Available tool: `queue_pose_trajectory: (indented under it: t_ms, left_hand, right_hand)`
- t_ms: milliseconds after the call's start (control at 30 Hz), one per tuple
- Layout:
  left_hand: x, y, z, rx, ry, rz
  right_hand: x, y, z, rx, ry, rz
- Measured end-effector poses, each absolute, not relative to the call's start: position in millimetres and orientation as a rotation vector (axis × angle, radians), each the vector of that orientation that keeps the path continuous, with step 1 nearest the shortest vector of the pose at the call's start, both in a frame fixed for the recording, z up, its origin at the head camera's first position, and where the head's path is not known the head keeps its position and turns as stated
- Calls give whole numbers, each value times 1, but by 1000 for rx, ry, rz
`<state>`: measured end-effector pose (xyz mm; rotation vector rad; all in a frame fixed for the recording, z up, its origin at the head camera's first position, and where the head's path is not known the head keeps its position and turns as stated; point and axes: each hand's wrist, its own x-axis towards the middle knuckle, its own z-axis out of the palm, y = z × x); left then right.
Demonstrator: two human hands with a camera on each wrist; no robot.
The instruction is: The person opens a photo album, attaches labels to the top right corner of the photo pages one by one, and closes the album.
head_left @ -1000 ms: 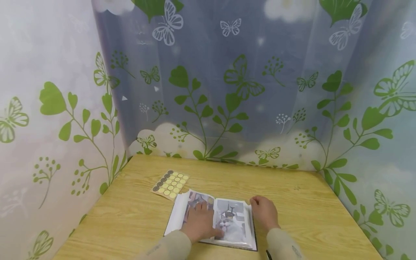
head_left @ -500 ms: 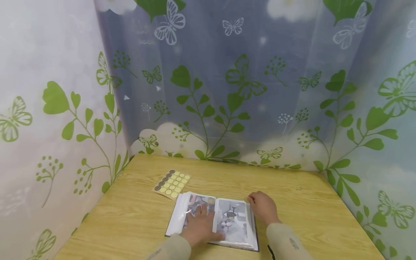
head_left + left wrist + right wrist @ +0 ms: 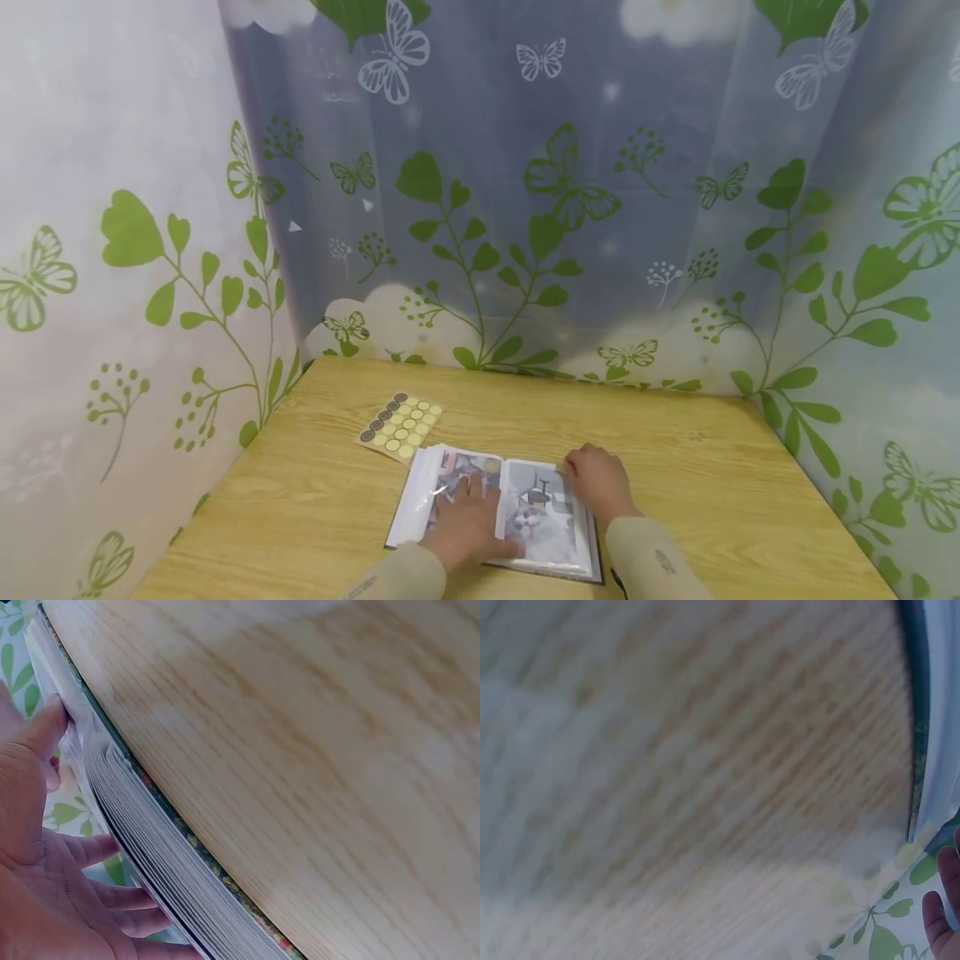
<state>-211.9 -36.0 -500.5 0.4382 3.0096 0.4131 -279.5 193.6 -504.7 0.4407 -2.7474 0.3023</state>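
An open photo album [image 3: 538, 542] lies on the wooden table, with printed pictures behind clear sleeves. My left hand [image 3: 467, 521] rests spread over the left page and its picture, thumb reaching across the fold onto the right page. In the left wrist view, this hand [image 3: 60, 892] has its fingers along the album's thick stack of page edges [image 3: 150, 847]. A round yellow sticker [image 3: 491, 467] shows at the top of the left page. My right hand [image 3: 600, 483] has bent fingers at the right page's upper outer corner; I cannot tell whether they pinch anything.
A sheet of round yellow and dark stickers [image 3: 401, 425] lies behind the album's left side, close to its upper corner. The wooden table [image 3: 300, 500] is bounded at the back and both sides by a curtain [image 3: 480, 250] printed with leaves and butterflies.
My right hand has moved left from beside the album onto the right page's upper corner. My left hand stays spread on the left page. The whole view has shifted slightly.
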Motion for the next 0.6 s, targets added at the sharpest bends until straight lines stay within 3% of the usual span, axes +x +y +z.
queue_pose_trajectory:
  t_ms: [600]
  left_hand:
    - [-211,-35,-497,442,3013,387]
  right_hand:
    - [-257,187,-517,641,-2736,-15]
